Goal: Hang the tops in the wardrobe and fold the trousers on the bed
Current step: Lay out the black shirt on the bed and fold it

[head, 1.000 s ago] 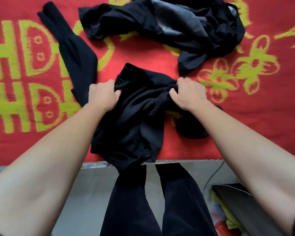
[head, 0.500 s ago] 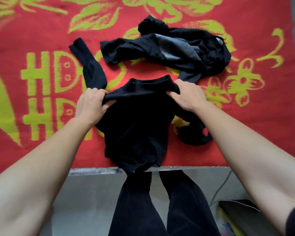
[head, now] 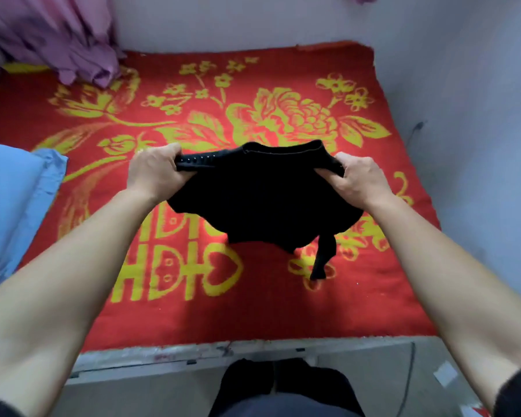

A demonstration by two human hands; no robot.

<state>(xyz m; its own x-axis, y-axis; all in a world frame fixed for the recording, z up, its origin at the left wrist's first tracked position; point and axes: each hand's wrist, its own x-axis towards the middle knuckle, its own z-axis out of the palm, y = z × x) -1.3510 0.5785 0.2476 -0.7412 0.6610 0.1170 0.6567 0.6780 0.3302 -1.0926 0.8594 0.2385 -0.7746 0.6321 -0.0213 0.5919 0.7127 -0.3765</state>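
I hold a black top [head: 262, 200] up in the air over the bed, stretched between both hands by its upper edge. My left hand [head: 154, 173] grips the left shoulder, where a row of small studs shows. My right hand [head: 355, 179] grips the right shoulder. The body of the top hangs down and a black sleeve [head: 322, 260] dangles at its lower right. The top hides the part of the bed behind it, so the other dark garment is out of sight.
The bed carries a red blanket with yellow flowers [head: 253, 311]. A purple cloth heap [head: 69, 46] lies at the far left corner and a light blue pillow [head: 9, 200] at the left. Grey walls close the far and right sides. The bed's front edge [head: 223, 350] is near my legs.
Both hands have lifted the black top off the blanket and spread it wide. My view has risen, so the whole bed and walls now show.
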